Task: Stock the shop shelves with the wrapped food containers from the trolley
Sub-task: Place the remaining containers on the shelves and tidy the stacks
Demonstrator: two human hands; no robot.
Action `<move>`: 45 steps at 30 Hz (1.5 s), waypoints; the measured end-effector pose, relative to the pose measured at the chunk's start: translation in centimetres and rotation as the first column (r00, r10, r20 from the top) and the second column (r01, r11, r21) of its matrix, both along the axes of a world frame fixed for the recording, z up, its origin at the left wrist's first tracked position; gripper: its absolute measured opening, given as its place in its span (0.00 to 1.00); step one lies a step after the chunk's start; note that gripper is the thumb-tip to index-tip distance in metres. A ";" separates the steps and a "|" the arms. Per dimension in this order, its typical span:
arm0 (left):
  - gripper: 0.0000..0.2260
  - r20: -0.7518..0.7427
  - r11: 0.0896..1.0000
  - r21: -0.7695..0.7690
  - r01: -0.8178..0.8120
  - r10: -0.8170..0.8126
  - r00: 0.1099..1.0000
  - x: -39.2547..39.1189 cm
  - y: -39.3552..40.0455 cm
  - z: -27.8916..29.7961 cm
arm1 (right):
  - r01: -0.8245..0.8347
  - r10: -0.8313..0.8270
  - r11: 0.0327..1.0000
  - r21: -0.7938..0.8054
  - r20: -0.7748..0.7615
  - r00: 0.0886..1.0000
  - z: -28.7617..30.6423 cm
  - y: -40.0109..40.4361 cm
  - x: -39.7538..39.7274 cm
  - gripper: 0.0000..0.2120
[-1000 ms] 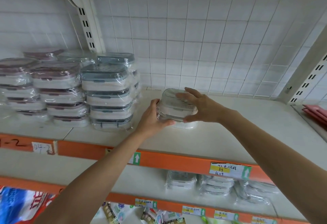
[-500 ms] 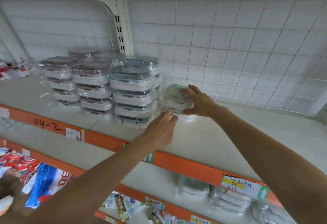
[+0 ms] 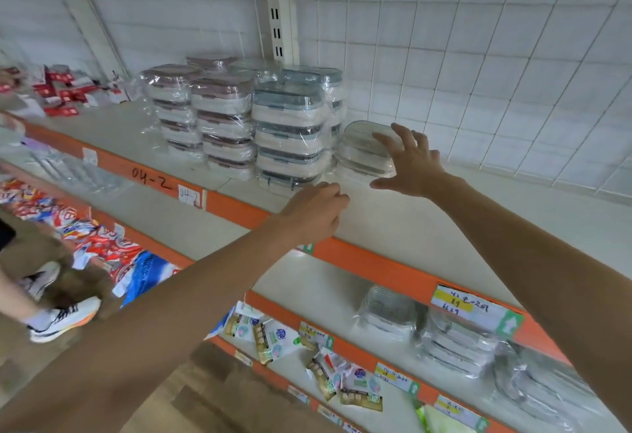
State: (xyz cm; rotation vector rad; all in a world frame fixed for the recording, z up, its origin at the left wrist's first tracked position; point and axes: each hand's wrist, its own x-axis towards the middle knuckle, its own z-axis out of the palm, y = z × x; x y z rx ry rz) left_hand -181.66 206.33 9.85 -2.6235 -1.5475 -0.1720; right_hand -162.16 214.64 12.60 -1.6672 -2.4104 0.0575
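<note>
A clear wrapped container (image 3: 362, 149) rests on the cream shelf (image 3: 444, 227), right beside the stacks of wrapped containers (image 3: 260, 118) with pink and blue-grey lids. My right hand (image 3: 410, 162) hovers just in front of it with fingers spread, holding nothing. My left hand (image 3: 314, 212) hangs lower over the shelf's front edge, fingers loosely curled and empty.
An orange rail (image 3: 239, 207) with paper labels edges the shelf. The shelf below holds more wrapped containers (image 3: 451, 337). Snack packets (image 3: 307, 357) lie on the lowest shelf. Red boxes (image 3: 58, 94) sit far left. Another person's shoe (image 3: 61, 319) is on the floor at left.
My right hand let go of the clear container and drew back with fingers spread. The left hand pulled away towards the shelf edge. The view has swung left.
</note>
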 end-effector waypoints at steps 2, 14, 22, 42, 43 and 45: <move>0.14 -0.040 1.000 -0.015 0.011 -0.012 0.999 0.4 -0.5 0.2 | -0.042 0.038 0.995 0.094 0.038 0.999 0.0 -1.8 0.5 0.37; 0.12 0.041 0.974 0.083 0.210 -0.214 0.976 -3.3 -6.3 -1.3 | -0.165 0.160 0.985 0.041 0.112 0.981 -3.8 -15.6 -3.9 0.23; 0.12 0.122 0.972 -0.054 0.230 -0.223 0.967 -6.4 -11.2 -7.2 | -0.064 0.092 0.988 -0.138 0.206 0.974 -10.4 -22.5 -5.9 0.25; 0.15 -0.128 0.886 -0.460 0.053 -0.125 0.984 -1.3 -8.2 -20.0 | 0.254 -0.239 0.878 -0.407 0.088 0.967 -27.4 -16.7 -0.2 0.38; 0.15 -0.126 0.885 -0.463 0.047 -0.118 0.985 -1.1 -7.8 -20.3 | 0.269 -0.249 0.873 -0.407 0.103 0.963 -27.8 -15.9 0.1 0.39; 0.15 -0.111 0.879 -0.476 0.032 -0.095 0.989 -0.7 -7.3 -21.1 | 0.307 -0.277 0.849 -0.429 0.132 0.952 -28.7 -14.8 0.7 0.40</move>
